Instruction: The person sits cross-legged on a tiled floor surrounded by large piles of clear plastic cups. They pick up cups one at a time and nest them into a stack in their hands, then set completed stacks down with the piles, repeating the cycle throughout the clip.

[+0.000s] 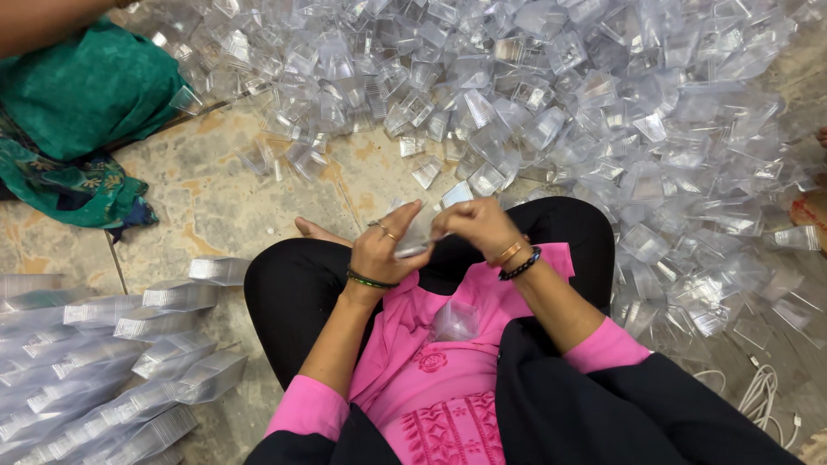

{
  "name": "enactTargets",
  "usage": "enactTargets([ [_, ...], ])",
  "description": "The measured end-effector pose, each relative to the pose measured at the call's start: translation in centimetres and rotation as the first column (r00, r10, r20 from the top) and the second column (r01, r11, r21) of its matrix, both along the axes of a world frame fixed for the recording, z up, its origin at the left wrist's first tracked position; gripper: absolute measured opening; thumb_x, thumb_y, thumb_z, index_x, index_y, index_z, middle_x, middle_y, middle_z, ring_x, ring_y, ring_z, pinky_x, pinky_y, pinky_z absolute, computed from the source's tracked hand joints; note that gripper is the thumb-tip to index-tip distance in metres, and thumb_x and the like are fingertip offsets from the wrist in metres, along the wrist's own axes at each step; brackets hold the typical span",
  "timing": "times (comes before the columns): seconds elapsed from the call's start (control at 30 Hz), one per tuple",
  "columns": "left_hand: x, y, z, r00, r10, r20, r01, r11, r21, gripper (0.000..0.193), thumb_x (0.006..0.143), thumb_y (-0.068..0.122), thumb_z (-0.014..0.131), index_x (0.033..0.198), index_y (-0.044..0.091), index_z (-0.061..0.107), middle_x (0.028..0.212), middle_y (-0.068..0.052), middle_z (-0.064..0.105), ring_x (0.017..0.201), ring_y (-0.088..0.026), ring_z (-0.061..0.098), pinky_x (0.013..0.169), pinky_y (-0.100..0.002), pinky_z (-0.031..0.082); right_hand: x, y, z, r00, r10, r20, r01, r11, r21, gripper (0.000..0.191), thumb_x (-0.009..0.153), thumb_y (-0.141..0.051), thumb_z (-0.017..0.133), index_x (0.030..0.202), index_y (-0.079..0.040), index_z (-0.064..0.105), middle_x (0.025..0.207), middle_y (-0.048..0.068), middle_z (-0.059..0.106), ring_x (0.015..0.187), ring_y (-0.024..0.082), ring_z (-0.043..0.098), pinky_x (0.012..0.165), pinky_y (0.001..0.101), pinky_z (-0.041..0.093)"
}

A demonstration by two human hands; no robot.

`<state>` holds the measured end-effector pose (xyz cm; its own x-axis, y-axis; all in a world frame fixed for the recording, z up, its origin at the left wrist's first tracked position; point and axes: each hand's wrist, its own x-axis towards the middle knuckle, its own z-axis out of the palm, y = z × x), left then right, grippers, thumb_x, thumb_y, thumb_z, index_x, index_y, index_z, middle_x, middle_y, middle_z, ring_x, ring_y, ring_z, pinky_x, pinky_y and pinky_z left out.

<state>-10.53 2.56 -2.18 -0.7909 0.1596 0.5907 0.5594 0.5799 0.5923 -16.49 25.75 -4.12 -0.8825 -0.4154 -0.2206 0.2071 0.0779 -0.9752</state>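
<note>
Worn stone floor, evenly lit

Beige, rust-stained stone floor tiles (224, 194) with dark joints; crumpled green patterned cloth (82, 112) at upper left, thin white cable (762, 392) at lower right.

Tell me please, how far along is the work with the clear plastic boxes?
Done: long nested stacks of clear boxes lie on the floor at the person's left. In hand: the left hand and right hand together grip one clear plastic box above the lap; another clear piece rests on the pink tunic. Left: a big loose heap of clear boxes ahead, seemingly far larger than the stacks.
</note>
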Motion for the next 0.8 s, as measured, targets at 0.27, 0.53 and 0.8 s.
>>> enactTargets([
  [0.27, -0.3, 0.1, -1.4, 0.881, -0.094, 0.463, -0.109, 0.914, 0.392, 0.069, 0.077, 0.020, 0.090, 0.138, 0.005, 0.062, 0.131, -0.014, 0.067, 0.114, -0.025, 0.071, 0.094, -0.035, 0.059, -2.5, 3.8, 0.8, 0.992, -0.122, -0.045, 0.125, 0.990, 0.067, 0.016, 0.091, -0.011, 0.070, 0.095, 0.002, 0.077, 0.093, 0.010, 0.080, 0.089, 0.014, 0.075, 0.088, 0.0273, 0.058],
  [0.53, 0.8, 1.7, -0.9, 0.906, -0.113, 0.408, 0.061, 0.988, 0.138, 0.068, 0.074, 0.024, 0.091, 0.136, 0.011, 0.066, 0.129, -0.013, 0.070, 0.111, -0.029, 0.071, 0.092, -0.035, 0.058, 1.6, -0.5, -1.0, 0.985, -0.020, 0.174, -0.008, 0.987, 0.160, 0.017, 0.094, -0.009, 0.071, 0.094, 0.006, 0.079, 0.079, 0.005, 0.067, 0.067, 0.011, 0.053, 0.058, 0.0274, 0.039],
  [0.8, 0.8, 1.7, -2.6, 0.911, -0.085, 0.403, 0.023, 0.987, 0.157, 0.085, 0.077, 0.024, 0.090, 0.151, 0.010, 0.049, 0.131, -0.014, 0.069, 0.115, -0.031, 0.070, 0.094, -0.038, 0.056, 2.6, -1.8, -0.8, 0.974, 0.169, 0.152, -0.139, 0.972, -0.191, 0.023, 0.103, -0.019, 0.060, 0.109, 0.000, 0.071, 0.097, -0.002, 0.074, 0.089, 0.004, 0.066, 0.081, 0.0213, 0.054],
])
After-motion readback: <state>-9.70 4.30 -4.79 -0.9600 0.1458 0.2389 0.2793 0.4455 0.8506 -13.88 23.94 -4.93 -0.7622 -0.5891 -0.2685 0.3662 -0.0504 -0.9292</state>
